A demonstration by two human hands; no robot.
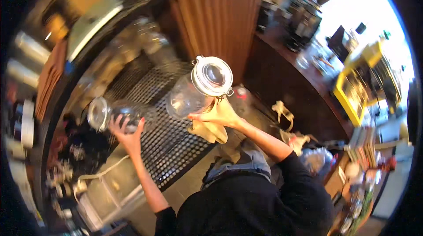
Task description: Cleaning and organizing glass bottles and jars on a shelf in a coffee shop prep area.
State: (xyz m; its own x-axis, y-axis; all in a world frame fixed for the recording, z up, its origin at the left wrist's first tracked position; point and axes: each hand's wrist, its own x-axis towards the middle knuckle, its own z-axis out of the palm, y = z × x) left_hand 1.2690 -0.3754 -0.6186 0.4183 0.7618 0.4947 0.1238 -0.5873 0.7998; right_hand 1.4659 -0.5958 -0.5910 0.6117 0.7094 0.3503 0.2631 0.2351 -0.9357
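Note:
My right hand (219,113) grips a large clear glass clip-top jar (185,98), tilted, with its white-rimmed glass lid (213,75) facing up towards me. A beige cloth (210,132) hangs beneath the same hand and looks pinched against the jar. Further left, my left hand (127,132) has its fingers around a second, smaller-looking clear glass jar (127,113). That jar lies on its side in the hand, its round glass lid (99,113) pointing left. Both jars appear empty, though blur hides their details. They are held apart, above a black perforated mat.
The black perforated mat (175,146) covers part of the floor. On the left a dark shelf holds folded brown cloths (51,84); below is a pale crate (99,196). A wood panel (218,14) stands ahead. At right, a counter bears a yellow-framed case (350,94).

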